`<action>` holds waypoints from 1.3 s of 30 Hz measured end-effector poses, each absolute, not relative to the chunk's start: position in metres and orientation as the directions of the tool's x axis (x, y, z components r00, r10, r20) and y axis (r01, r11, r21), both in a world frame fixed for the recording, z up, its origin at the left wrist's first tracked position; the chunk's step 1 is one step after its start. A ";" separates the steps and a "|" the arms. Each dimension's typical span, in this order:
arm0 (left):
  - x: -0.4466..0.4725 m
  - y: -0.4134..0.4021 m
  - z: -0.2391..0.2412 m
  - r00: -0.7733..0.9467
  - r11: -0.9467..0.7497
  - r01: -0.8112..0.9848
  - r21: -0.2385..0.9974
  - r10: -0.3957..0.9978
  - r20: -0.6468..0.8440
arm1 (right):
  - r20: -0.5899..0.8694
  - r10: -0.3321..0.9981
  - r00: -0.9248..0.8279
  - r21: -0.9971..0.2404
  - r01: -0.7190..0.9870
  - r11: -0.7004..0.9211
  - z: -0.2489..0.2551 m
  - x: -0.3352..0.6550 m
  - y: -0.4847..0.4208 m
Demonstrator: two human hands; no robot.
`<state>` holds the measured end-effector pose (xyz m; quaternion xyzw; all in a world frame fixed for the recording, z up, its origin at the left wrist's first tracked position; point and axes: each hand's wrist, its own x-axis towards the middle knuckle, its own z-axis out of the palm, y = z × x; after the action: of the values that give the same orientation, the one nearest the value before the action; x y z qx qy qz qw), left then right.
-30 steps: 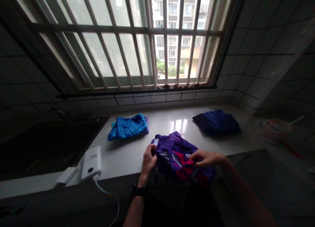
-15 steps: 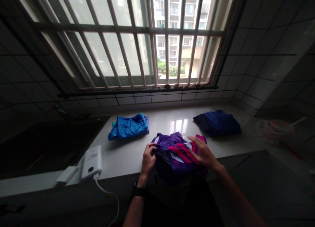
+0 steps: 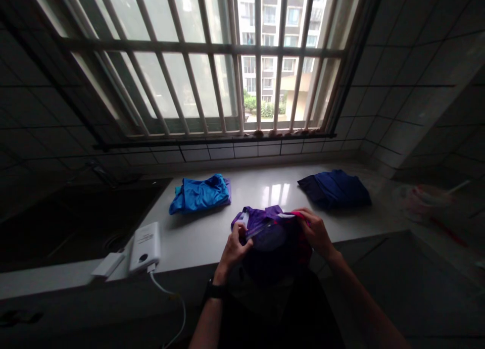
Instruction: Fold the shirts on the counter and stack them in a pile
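Pink stripes have mostly gone from view since the last frame. Left hand [image 3: 235, 250] and right hand [image 3: 317, 233] both pinch the purple sports jersey [image 3: 261, 216], dark underside up, above the bench [image 3: 257, 192].

Pretty shiny, thin synthetic cloth on that purple jersey [image 3: 261, 216], glossy polished countertop [image 3: 197, 234], smooth plastic power bank [image 3: 144, 247].

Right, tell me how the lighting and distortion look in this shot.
Head view: the barred window is bright and backlit, leaving the tiled wall dark. Head view: window glare shows on the white countertop. Head view: the wide lens makes the bars lean, and the purple garment sits in deep shadow.
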<state>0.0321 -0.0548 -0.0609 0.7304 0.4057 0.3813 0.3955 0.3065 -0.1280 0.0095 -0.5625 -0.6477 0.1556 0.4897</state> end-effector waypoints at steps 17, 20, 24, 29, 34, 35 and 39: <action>0.018 -0.083 -0.001 0.613 -0.528 0.577 0.623 0.784 0.098 | 0.147 0.840 0.522 -0.981 0.183 0.058 0.042 0.363 -0.138; 0.045 -0.094 0.004 0.426 -0.538 0.538 0.649 0.838 0.342 | 0.100 0.873 0.477 -0.994 0.078 0.072 0.044 0.343 -0.135; 0.079 -0.113 -0.003 0.569 -0.575 0.370 0.730 0.761 0.312 | 0.119 0.889 0.442 -0.992 0.021 0.123 0.051 0.320 -0.130; 0.069 -0.119 -0.007 0.676 -0.429 0.370 0.824 0.733 0.078 | 0.151 0.844 0.514 -0.983 -0.014 0.184 0.061 0.337 -0.134; 0.028 -0.093 0.013 0.564 -0.232 0.240 0.943 0.823 0.058 | 0.148 0.775 0.614 -0.988 0.052 0.148 0.066 0.371 -0.140; 0.022 -0.085 0.017 0.502 -0.213 0.231 0.949 0.862 0.072 | 0.156 0.771 0.617 -0.988 0.086 0.131 0.067 0.374 -0.139; 0.006 -0.057 0.035 0.229 -0.311 0.282 0.907 0.940 0.251 | 0.248 0.871 0.425 -0.937 0.335 0.103 0.066 0.376 -0.135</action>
<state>0.0057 -0.0567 0.0348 0.6850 0.4462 0.4318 0.3811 0.3757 -0.1349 0.0661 -0.6266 -0.4810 0.2367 0.5657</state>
